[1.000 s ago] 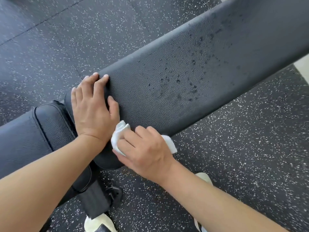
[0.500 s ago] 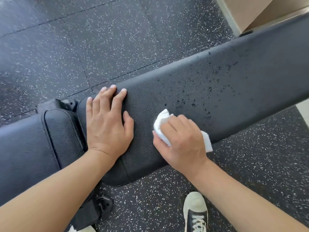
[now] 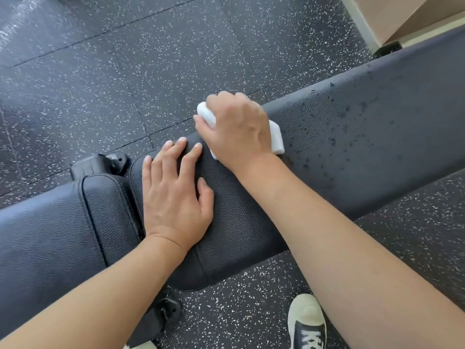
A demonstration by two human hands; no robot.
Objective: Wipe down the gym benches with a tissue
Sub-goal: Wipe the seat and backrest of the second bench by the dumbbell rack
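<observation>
**Tissue at the far edge of the bench pad**

Tissue (image 3: 276, 137) bunched under the right hand (image 3: 237, 127), fingers curled over the wad and gripping it, white ends poking out on both sides of the palm. Pressed onto the pad (image 3: 352, 137) at its far edge, just beyond the left fingertips. Left hand (image 3: 173, 195) flat and holding nothing, fingers straight and spread, bracing the pad near the seam beside the seat (image 3: 50, 238).

To do this stroke well: keep the wad flat and well loaded under the palm, not only the fingertips. Sweep rightward along the pad into the dark droplets (image 3: 347, 117) scattered across its right stretch, still unwiped by the look of them. Overlap passes from far edge to near edge. Turn to a dry face once soaked, likely soon given so small a wad. Keep the left palm planted for steadiness, clear of the wiping path.

Against half a second ago: right hand and tissue gone from the near-middle of the pad up to the far edge, now above the left fingers rather than beside them. Left hand in the same spot on the pad. Droplets much as before. Shoe (image 3: 305, 321) still at the bottom, on the speckled floor (image 3: 125, 71).
</observation>
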